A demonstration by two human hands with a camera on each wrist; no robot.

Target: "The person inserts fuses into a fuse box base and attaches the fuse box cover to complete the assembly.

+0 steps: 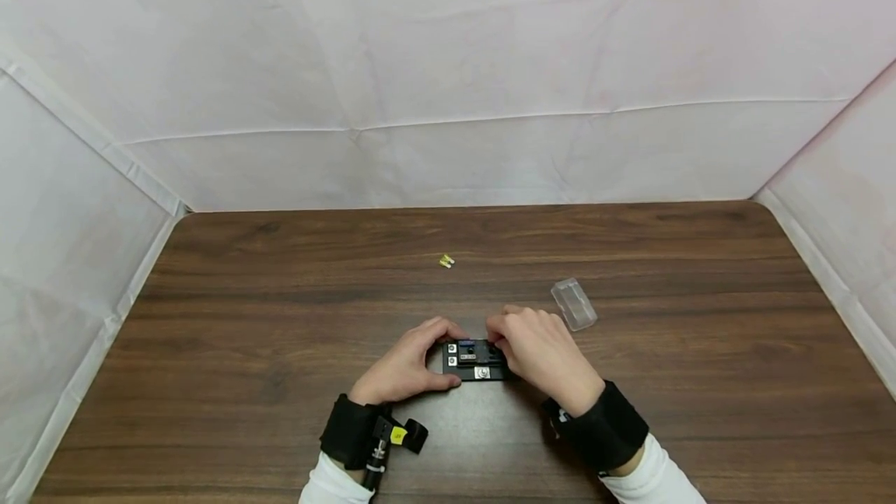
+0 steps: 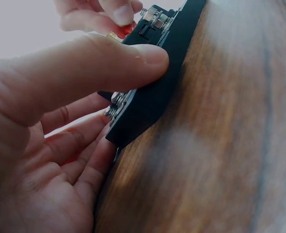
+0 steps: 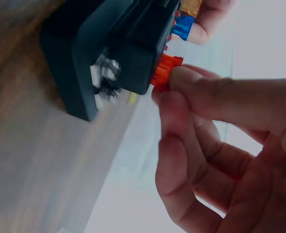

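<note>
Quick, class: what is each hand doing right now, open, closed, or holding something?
Left hand: grips the black fuse block by its end.
Right hand: pinches a red fuse in the block.

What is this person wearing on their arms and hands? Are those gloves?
No gloves: both the left hand and the right hand are bare. Each wrist carries a wide black strap, the left wrist strap and the right wrist strap. The left one has a small black device with a yellow tag on it. White sleeves cover the forearms below the straps.
</note>
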